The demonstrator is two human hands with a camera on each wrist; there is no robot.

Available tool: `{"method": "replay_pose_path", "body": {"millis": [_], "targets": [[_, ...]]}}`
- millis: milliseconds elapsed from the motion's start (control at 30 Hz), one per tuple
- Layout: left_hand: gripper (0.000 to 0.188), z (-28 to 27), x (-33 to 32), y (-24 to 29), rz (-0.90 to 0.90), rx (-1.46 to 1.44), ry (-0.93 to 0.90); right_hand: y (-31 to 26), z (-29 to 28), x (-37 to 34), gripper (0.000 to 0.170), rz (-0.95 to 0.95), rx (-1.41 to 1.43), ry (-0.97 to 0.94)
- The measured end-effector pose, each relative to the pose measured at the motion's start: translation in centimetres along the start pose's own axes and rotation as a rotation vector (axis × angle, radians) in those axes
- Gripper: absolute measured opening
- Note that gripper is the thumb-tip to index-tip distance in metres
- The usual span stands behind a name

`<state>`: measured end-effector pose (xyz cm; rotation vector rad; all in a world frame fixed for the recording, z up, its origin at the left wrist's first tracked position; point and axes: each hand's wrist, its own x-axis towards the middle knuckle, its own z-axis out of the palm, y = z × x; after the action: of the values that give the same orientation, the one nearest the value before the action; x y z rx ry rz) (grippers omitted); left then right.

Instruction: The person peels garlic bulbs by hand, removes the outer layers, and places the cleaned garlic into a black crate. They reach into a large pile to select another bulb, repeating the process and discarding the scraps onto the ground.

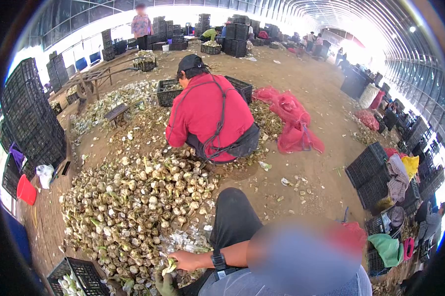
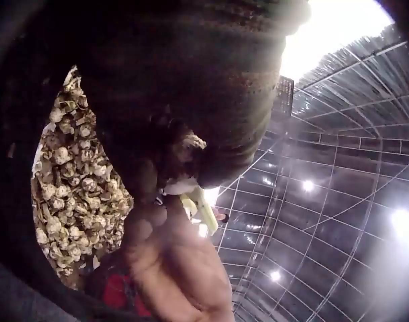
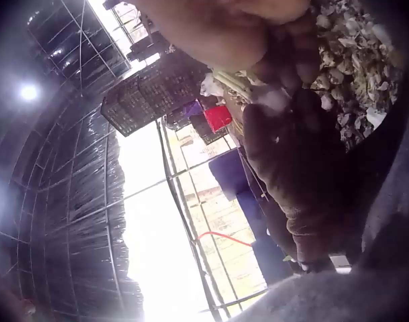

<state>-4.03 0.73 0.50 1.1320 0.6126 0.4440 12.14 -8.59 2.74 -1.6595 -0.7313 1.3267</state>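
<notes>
In the head view my bare right hand [image 1: 185, 260] and my gloved left hand [image 1: 165, 282] meet low over a pile of garlic [image 1: 133, 207]. Between them is a garlic bulb [image 1: 170, 267] with a pale green stalk. The right wrist view shows the dark-gloved left fingers [image 3: 278, 154] curled at the white bulb from below. From above, the bare right fingers [image 3: 301, 57] pinch it, its stalk sticking out to the side. Up close in the left wrist view, the glove [image 2: 211, 80] is dark and hides much of the bulb, and the stalk [image 2: 206, 213] shows beside the bare fingers.
A black crate [image 1: 82, 276] with peeled garlic stands at lower left. In front, a person in a red top [image 1: 210, 108] crouches by the pile. Red mesh bags [image 1: 291, 118] lie to their right. Stacked black crates [image 1: 32, 113] and a red bucket [image 1: 26, 190] stand at left.
</notes>
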Motion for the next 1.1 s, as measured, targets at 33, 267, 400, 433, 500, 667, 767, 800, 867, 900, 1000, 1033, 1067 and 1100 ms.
{"method": "replay_pose_path", "body": {"millis": [33, 267, 400, 433, 500, 667, 767, 800, 867, 900, 1000, 1033, 1067, 1100], "targets": [[0.04, -1.4, 0.0, -1.5, 0.012, 0.025, -0.028, 1.2, 0.1, 0.7, 0.029, -0.083, -0.076, 0.022], [0.051, 0.8, -0.5, 1.2, -0.142, -0.243, -0.032, -1.0, -0.4, -0.5, 0.028, -0.545, -0.459, 0.031], [0.048, 0.1, -0.4, 0.6, -0.118, -0.209, -0.025, 0.1, 0.3, 0.7, 0.038, -0.403, -0.352, 0.119], [0.047, 0.3, -0.5, 0.8, -0.087, -0.203, -0.037, 0.5, 0.4, 1.0, 0.042, -0.324, -0.28, 0.153], [0.047, 0.9, -0.8, 1.3, 0.179, 0.118, -0.097, 1.4, 0.5, 1.6, 0.043, -0.203, -0.026, 0.216], [0.049, 0.2, -0.9, 0.8, -0.05, -0.319, -0.085, 1.8, -0.9, 2.4, 0.049, -0.096, 0.389, 0.387], [0.04, -0.8, -2.1, 1.4, -0.215, -0.463, 0.113, -0.2, -4.4, 0.9, 0.047, -0.078, 0.281, 0.328], [0.029, -0.6, -1.9, 0.6, -0.089, -0.228, 0.136, -2.7, -5.0, -1.6, 0.047, -0.127, 0.05, 0.292], [0.025, -1.0, -0.8, -0.3, 0.071, 0.033, 0.014, 3.3, -4.5, 1.2, 0.046, -0.517, -0.589, 0.295], [0.024, -1.3, -0.4, -0.7, 0.148, 0.166, -0.054, 3.1, -4.3, 0.9, 0.043, -0.483, -0.539, 0.213], [0.023, -1.4, 0.6, -1.7, -0.127, -0.179, -0.015, 1.0, -2.8, -0.1, 0.033, -0.475, -0.365, 0.045], [0.025, -1.6, 0.7, -1.7, -0.228, -0.333, -0.03, 0.3, -2.2, -0.5, 0.031, -0.473, -0.375, 0.048], [0.031, 0.2, 0.3, -0.2, -0.215, -0.243, 0.036, -0.4, -1.5, -0.9, 0.029, -0.471, -0.383, 0.052], [0.031, 0.1, 0.2, -0.1, -0.206, -0.216, 0.019, -0.7, -1.2, -1.1, 0.028, -0.471, -0.391, 0.056]]}}
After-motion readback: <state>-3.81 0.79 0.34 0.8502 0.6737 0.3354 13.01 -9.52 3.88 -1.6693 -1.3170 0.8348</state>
